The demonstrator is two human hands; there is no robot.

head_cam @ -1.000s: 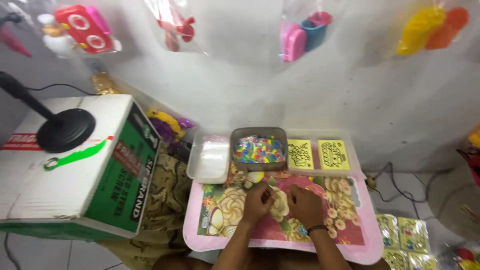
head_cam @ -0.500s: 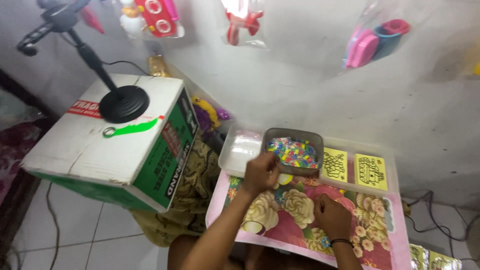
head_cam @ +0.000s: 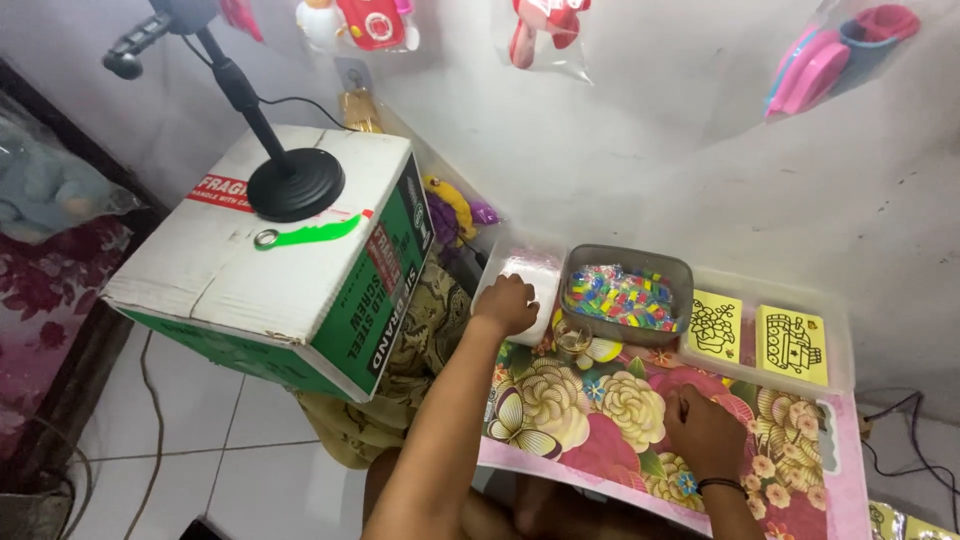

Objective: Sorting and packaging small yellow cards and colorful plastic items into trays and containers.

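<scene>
White tray: the white tray stands at the far left edge of the desk, touching the left side of the grey tub.
Left hand: the left hand lies on the white tray, fingers curled together; what they clamp, one cannot tell.
Right hand: the right hand rests at 4 o'clock from the left one, closed flat on the flowered desk, holding nothing visible.
Grey tub: the grey tub holds many small coloured pieces.
Small glass cup: the small glass cup stands at 6 o'clock of the tub, just beside it.
Yellow cards: two yellow cards lie at 3 o'clock of the tub.
Cardboard box: the cardboard box stands at 9 o'clock, carrying a black stand.
</scene>
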